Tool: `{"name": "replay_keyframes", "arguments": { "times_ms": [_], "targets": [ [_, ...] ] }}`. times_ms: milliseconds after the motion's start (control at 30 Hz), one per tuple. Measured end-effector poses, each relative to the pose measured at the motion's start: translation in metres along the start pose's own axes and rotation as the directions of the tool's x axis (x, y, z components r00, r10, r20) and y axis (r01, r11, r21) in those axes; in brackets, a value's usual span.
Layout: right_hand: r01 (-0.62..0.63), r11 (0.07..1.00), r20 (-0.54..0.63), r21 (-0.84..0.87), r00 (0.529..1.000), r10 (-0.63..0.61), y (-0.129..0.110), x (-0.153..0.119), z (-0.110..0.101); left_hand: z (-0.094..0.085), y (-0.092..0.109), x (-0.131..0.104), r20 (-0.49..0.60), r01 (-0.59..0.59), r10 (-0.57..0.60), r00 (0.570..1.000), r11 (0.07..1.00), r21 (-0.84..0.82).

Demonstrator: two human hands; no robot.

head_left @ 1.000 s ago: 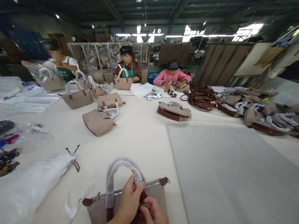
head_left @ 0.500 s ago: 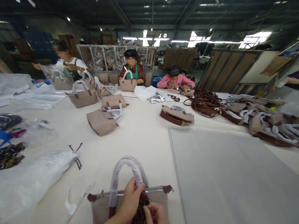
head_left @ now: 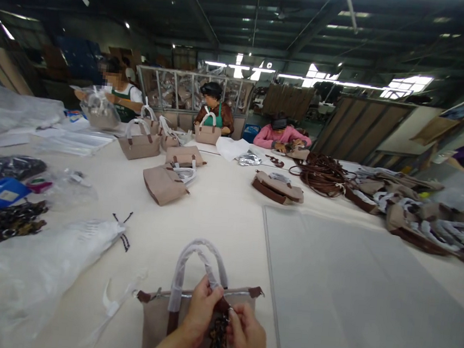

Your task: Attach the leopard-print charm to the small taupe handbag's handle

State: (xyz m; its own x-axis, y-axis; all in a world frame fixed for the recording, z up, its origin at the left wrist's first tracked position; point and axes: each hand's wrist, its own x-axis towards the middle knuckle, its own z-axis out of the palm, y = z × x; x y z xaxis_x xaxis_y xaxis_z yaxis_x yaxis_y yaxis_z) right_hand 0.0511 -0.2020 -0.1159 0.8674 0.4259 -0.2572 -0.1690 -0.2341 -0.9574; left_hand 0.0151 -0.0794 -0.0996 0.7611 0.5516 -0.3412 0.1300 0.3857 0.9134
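A beige handbag (head_left: 155, 320) with brown trim stands in front of me at the lower middle. Its two handles (head_left: 178, 278) are wrapped in clear plastic and rise above the zipped top. My left hand (head_left: 201, 308) is closed around the lower part of the right-hand handle, near its brown leather end. Just to its right, my right hand (head_left: 248, 334) pinches the upper end of a dark mottled chain (head_left: 218, 337) beside that leather end. The chain hangs down over the front of the bag. Exactly how its end meets the handle is hidden by my fingers.
More beige handbags (head_left: 165, 184) stand or lie farther up the white table. A grey sheet (head_left: 352, 284) covers the right side. At left lie a white plastic bag (head_left: 54, 266) and a pile of chains (head_left: 5, 223). Several co-workers sit or stand across the table.
The view has shifted slightly. My right hand has turned and drawn a little away from the left, and more of the chain now shows hanging between them. My left hand keeps its hold.
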Motion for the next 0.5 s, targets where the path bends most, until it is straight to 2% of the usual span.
{"name": "replay_keyframes", "arguments": {
  "times_ms": [100, 200, 267, 367, 433, 500],
  "targets": [
    [-0.171, 0.942, -0.055, 0.288, 0.979, 0.195, 0.01, 0.003, 0.006, -0.002, -0.005, -0.003, 0.007, -0.013, 0.013, 1.0, 0.998, -0.058],
    [-0.22, 0.906, -0.037, 0.361, 0.968, 0.25, 0.013, 0.005, 0.005, -0.002, -0.007, -0.003, 0.026, -0.042, 0.043, 0.999, 0.998, -0.051],
    [-0.226, 0.93, -0.021, 0.29, 0.97, 0.243, 0.011, 0.004, 0.0, -0.003, -0.003, 0.0, 0.024, -0.049, 0.05, 0.998, 0.998, -0.038],
    [-0.231, 0.969, 0.005, 0.09, 0.973, 0.232, 0.008, -0.002, -0.007, -0.004, 0.004, 0.008, 0.052, 0.018, -0.019, 0.998, 1.0, 0.014],
    [-0.167, 0.984, 0.04, -0.059, 0.985, 0.17, 0.01, -0.007, -0.007, -0.005, 0.007, 0.013, 0.085, 0.071, -0.078, 0.993, 0.994, 0.082],
    [-0.047, 0.981, 0.056, -0.189, 0.997, 0.059, 0.012, -0.009, -0.006, -0.007, 0.007, 0.016, 0.108, 0.088, -0.104, 0.989, 0.986, 0.142]
  ]
}}
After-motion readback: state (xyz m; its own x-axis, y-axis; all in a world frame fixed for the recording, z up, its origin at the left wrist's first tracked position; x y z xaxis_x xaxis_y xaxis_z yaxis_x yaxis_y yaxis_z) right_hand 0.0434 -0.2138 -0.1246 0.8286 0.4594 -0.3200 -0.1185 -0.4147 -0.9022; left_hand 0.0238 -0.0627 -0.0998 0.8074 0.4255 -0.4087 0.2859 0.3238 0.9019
